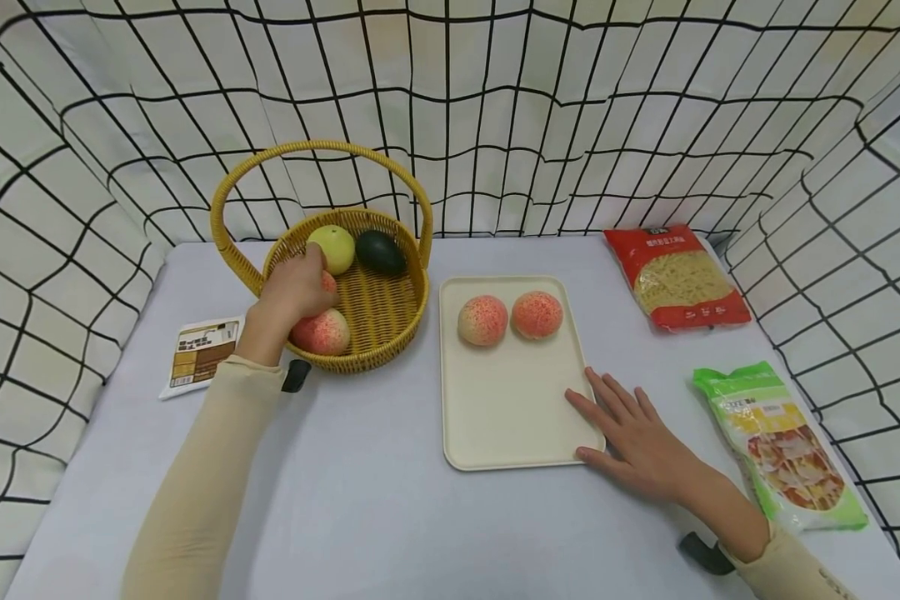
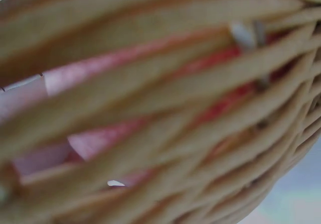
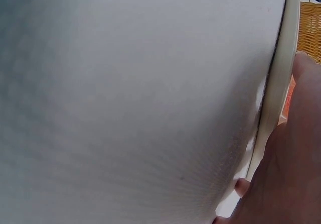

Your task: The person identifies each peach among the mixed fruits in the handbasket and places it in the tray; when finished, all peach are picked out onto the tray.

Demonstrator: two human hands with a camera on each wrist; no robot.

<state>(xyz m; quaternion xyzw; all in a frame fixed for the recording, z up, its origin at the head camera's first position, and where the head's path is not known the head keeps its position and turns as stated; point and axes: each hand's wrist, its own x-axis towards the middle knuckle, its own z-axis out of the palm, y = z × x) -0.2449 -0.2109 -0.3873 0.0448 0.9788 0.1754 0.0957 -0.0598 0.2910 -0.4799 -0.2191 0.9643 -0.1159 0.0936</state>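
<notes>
My left hand [image 1: 292,287] reaches into a yellow wicker basket [image 1: 378,321] and holds a peach [image 1: 330,283], mostly hidden under the fingers. Just below it in the basket lies another peach [image 1: 322,332]. A yellow-green round fruit [image 1: 332,249] and a dark green avocado [image 1: 380,252] sit at the basket's back. In the left wrist view, the blurred basket weave [image 2: 165,98] covers most of the hand's work. Spread fingers of my right hand [image 1: 637,437] rest on the right edge of a cream tray [image 1: 517,400]. Two peaches [image 1: 483,320] lie on the tray's far half.
A white-and-brown packet [image 1: 202,354] lies left of the basket, partly behind the left forearm. On the right are a red pasta bag [image 1: 678,279] and a green food bag [image 1: 787,450]. Black netting [image 1: 495,125] borders the white table [image 1: 375,500]. The basket's tall handle [image 1: 322,145] arches upward.
</notes>
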